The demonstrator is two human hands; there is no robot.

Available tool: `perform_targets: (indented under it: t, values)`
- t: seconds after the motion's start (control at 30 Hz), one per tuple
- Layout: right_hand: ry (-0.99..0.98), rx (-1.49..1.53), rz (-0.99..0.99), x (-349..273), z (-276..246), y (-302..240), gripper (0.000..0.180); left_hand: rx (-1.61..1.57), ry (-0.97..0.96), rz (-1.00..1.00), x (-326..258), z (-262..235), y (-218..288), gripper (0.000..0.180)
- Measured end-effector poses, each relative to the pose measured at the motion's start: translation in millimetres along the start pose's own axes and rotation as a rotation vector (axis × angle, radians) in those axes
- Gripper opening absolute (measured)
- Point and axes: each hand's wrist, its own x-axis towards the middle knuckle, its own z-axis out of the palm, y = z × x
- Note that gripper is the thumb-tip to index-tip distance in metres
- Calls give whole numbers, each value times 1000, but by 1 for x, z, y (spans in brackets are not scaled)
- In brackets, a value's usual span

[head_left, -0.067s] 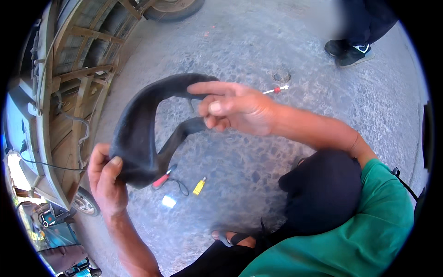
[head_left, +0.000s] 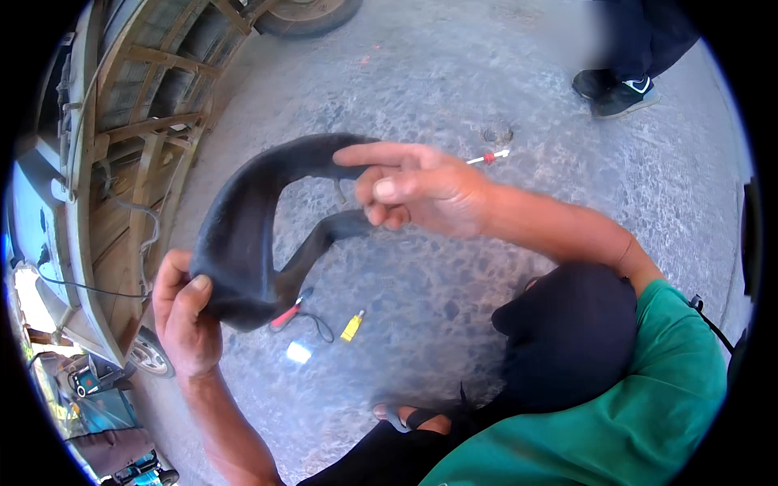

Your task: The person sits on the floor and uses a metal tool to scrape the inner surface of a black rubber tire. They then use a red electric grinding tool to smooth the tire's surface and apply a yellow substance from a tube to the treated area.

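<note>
A black rubber inner tube [head_left: 235,231], bent into a loop, hangs raised above the ground. My left hand [head_left: 186,316] grips its near left end, with the thumb on top. At the tube's far right side is my right hand [head_left: 425,190]. Its index finger lies stretched out along the upper stretch of the tube, while the other fingers curl loosely below the thumb. Part of the tube runs out of sight behind this hand. A short valve stem [head_left: 339,191] shows inside the loop.
On the rough stone-patterned ground lie a red-handled tool [head_left: 286,315] with a dark cord, a small yellow item [head_left: 352,326] and a white-and-red stick [head_left: 489,157]. A vehicle's wooden body [head_left: 146,186] stands at left. Another person's shoes [head_left: 624,97] are at far right.
My right hand and the tube's right side have shifted slightly to the right. My left hand keeps its grip, almost unmoved.
</note>
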Motion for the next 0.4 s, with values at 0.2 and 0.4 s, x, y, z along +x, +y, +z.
perform_targets:
  t: [0.2,0.4]
  values:
    - [-9,-30,-23,-11,-9,3,56,-114,-36,-51,1,-17,-6,18]
    - [7,-100,38,-9,-14,8,60,-207,-8,-123,-2,-20,-5,19]
